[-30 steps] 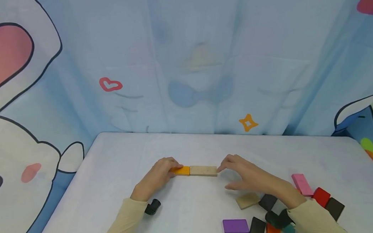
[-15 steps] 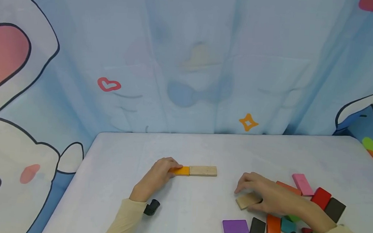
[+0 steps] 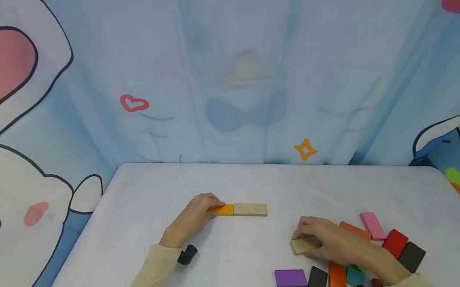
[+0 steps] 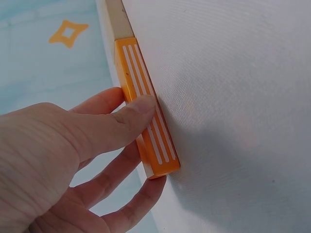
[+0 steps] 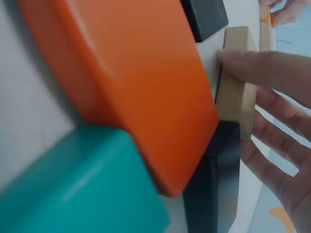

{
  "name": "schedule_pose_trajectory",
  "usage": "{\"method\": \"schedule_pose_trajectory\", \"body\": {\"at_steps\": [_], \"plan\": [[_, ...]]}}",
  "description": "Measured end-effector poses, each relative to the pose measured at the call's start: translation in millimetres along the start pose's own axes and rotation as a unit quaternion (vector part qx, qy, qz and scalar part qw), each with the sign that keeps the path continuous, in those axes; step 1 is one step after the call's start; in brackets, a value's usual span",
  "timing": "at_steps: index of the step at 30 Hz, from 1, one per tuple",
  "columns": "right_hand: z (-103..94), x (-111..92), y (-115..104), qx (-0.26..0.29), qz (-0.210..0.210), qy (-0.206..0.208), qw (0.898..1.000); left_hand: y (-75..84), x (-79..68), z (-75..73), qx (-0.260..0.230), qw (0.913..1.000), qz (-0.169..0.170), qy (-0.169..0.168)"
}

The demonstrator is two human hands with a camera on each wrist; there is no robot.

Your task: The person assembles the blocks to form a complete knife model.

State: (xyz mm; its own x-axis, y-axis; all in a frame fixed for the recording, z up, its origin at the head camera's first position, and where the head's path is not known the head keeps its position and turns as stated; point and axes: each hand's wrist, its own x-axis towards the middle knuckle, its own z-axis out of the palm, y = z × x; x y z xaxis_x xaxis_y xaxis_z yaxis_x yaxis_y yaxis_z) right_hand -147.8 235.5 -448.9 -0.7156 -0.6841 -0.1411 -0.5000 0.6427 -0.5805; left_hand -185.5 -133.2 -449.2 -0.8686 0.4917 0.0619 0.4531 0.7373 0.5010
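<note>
My left hand (image 3: 194, 216) pinches an orange block (image 4: 127, 63) with white stripes on its side, thumb on the striped face and fingers behind. A plain wooden block (image 3: 250, 209) lies end to end with it, forming a straight row on the table. To the right, my right hand (image 3: 335, 240) grips a second plain wooden block (image 5: 233, 102), the thumb on one long side and the fingers on the other. In the right wrist view a black block (image 5: 216, 179) stands close against the lower end of this wooden block.
Around my right hand lie a purple block (image 3: 290, 279), a black block (image 3: 316, 285), an orange block (image 3: 338, 281), a teal block (image 3: 355, 276), a pink block (image 3: 373, 226) and a red block (image 3: 395, 243). A printed curtain (image 3: 234, 73) hangs behind the white table (image 3: 164, 183).
My right hand has left the right end of the row, moved right and toward me, and closed on the loose wooden block. The left hand has stayed on the orange block.
</note>
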Motion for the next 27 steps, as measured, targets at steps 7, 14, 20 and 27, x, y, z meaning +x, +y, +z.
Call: {"method": "schedule_pose_trajectory", "body": {"at_steps": [7, 14, 20, 27], "plan": [[-4.6, 18, 5, -0.021, -0.053, 0.049, 0.997, -0.2, 1.7, 1.2, 0.007, 1.0000, -0.001, -0.003], [-10.6, 43, 4, -0.058, -0.089, 0.159, 0.982, 0.3, 1.5, -0.7, 0.006, 0.9999, -0.010, -0.007], [-9.8, 60, 8, -0.066, -0.089, 0.176, 0.978, -0.5, 1.9, -0.6, 0.009, 0.9999, -0.006, -0.008], [-8.3, 71, 7, -0.070, -0.076, 0.163, 0.981, -0.7, 0.9, -3.1, 0.008, 1.0000, 0.005, 0.000]]}}
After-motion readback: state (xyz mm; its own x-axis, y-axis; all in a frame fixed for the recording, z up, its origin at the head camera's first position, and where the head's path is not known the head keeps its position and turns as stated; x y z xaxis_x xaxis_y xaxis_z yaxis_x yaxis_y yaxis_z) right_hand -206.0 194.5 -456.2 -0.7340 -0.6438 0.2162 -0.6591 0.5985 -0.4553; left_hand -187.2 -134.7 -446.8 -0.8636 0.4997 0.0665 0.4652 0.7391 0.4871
